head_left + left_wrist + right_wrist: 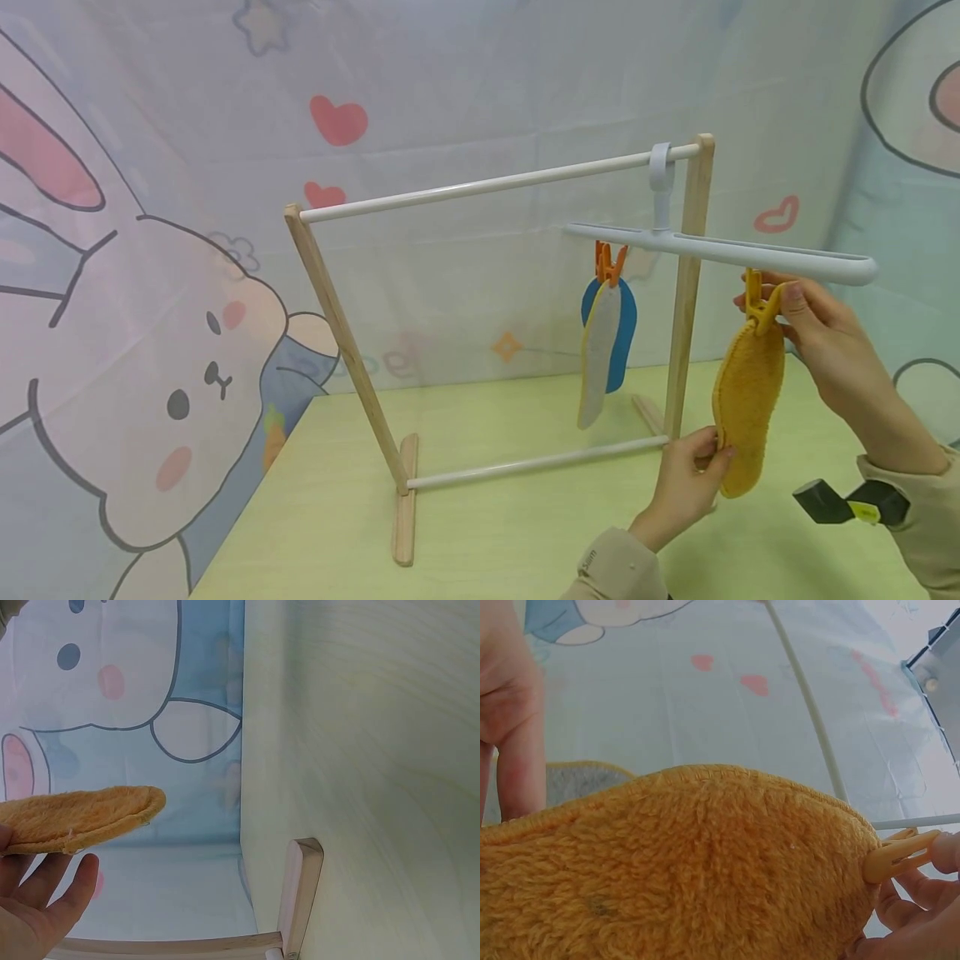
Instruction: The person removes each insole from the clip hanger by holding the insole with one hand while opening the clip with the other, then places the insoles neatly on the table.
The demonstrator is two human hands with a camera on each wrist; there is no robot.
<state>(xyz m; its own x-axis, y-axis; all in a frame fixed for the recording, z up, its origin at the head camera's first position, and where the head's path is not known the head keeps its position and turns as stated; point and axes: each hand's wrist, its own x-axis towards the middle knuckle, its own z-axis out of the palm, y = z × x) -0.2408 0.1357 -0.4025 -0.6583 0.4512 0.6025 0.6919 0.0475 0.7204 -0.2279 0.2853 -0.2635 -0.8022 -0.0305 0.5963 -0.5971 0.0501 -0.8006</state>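
A fuzzy mustard-yellow insole (750, 408) hangs upright under the right end of a white hanger (787, 260). At its top edge is a yellow clothespin (765, 313), also seen at the insole's end in the right wrist view. My right hand (840, 358) pinches this clothespin between thumb and fingers. Lower down, my left hand (686, 479) holds the insole's left edge, thumb on the front and fingers behind. Further along the hanger, orange clothespins (613, 265) hold a grey insole (602, 350) and a blue insole (625, 333), the grey one overlapping the blue.
The hanger hooks over the top white rod (487, 186) of a rack with wooden posts (348, 350), near its right post (688, 317). A lower rod (540, 462) joins the posts close above the pale green table (315, 517). A printed curtain (465, 292) stands behind.
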